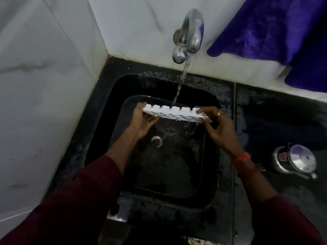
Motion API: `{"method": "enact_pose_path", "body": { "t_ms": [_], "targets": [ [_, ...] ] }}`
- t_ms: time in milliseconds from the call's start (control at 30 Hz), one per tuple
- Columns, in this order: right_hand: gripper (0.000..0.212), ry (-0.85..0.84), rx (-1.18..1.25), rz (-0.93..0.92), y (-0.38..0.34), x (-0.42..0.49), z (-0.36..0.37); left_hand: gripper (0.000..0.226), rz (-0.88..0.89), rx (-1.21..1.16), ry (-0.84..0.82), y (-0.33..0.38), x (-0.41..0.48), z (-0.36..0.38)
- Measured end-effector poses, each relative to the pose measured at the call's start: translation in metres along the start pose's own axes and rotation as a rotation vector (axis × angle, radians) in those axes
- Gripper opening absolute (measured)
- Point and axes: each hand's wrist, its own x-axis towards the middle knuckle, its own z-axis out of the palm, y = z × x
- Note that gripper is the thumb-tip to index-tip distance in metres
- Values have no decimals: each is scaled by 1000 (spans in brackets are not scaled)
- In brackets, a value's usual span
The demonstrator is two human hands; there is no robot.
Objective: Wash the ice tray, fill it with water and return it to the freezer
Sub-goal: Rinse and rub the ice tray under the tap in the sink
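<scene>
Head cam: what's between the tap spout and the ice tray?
Only the stream of running water, falling from the tap onto the far edge of the ice tray. Nothing else crosses that stretch. Shown in the head view.

Both arms outstretched; left hand point(141, 122) gripping ice tray point(174, 110) end, right hand point(219, 129) pinching other end

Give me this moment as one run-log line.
stage: washing | ice tray: tilted over sink, at water stream | left hand: holds left end | right hand: holds right end | tap: running
</scene>
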Motion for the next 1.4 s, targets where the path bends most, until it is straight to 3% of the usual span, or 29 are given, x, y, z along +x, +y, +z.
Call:
{"method": "enact_pose_path", "body": {
  "t_ms": [200,433,500,600,633,733,800,967,1100,1300,1400],
  "targets": [
    [40,47,-20,8,6,-27,-15,21,22,-21,-51,-1,6,22],
    [39,63,-89,9,12,-54,-20,22,12,7,-114,-8,4,46],
    [42,20,-127,-21,14,-60,-14,34,-8,3,-102,-10,3,52],
    [43,-130,-147,-49,15,-66,-3,73,-22,-83,-41,-15,11,52],
    [43,-188,-151,-51,14,-67,0,75,-10,-118,-9,-16,12,53],
    [51,-311,-174,36,5,-65,9,34,72,-177,81,-11,3,57],
    [55,-297,-266,89,-4,-53,24,22,119,-180,102,-11,3,56],
    [63,-300,-346,153,-21,4,87,36,142,-179,132,-14,-5,59],
    [58,-324,-379,268,-19,42,116,28,174,-201,124,-10,-13,54],
    [58,-346,-419,436,8,30,108,59,227,-135,213,3,-3,25],
    [56,-355,-344,576,29,14,93,47,220,-212,207,10,-10,16]
  ]
}}
